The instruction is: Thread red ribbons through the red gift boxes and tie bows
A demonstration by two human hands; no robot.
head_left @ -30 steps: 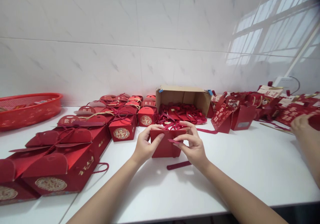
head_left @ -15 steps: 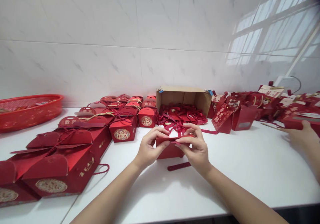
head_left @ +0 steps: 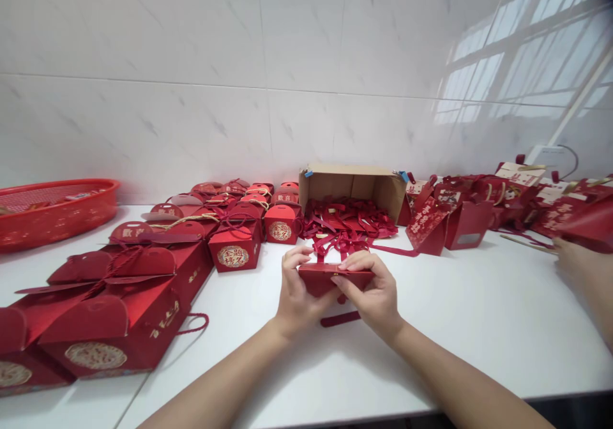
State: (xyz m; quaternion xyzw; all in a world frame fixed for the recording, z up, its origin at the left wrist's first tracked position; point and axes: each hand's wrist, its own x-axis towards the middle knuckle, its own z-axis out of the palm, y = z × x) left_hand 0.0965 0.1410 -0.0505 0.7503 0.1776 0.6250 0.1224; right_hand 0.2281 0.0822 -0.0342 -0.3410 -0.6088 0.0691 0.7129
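Between my hands, just above the table, is a small red gift box (head_left: 316, 278). My left hand (head_left: 299, 288) is closed round its left side, the thumb underneath. My right hand (head_left: 376, 288) grips the right side, with its thumb pressed on the near face by a small gold spot. A dark red ribbon strip (head_left: 340, 319) lies on the table below the box. Behind my hands, a pile of red ribbons (head_left: 352, 218) spills out of an open cardboard box (head_left: 354, 173).
Several finished-looking red boxes with cords (head_left: 143, 314) fill the left side. A red plastic basket (head_left: 57, 225) stands behind them. More red gift boxes (head_left: 469, 225) are at the right, where another person's hand (head_left: 579, 269) holds a red item. A white tiled wall (head_left: 191, 129) closes the back.
The box in my hands has tilted so its near face shows, and my left hand has shifted its grip. At right, the other person's hand has lifted a red item.
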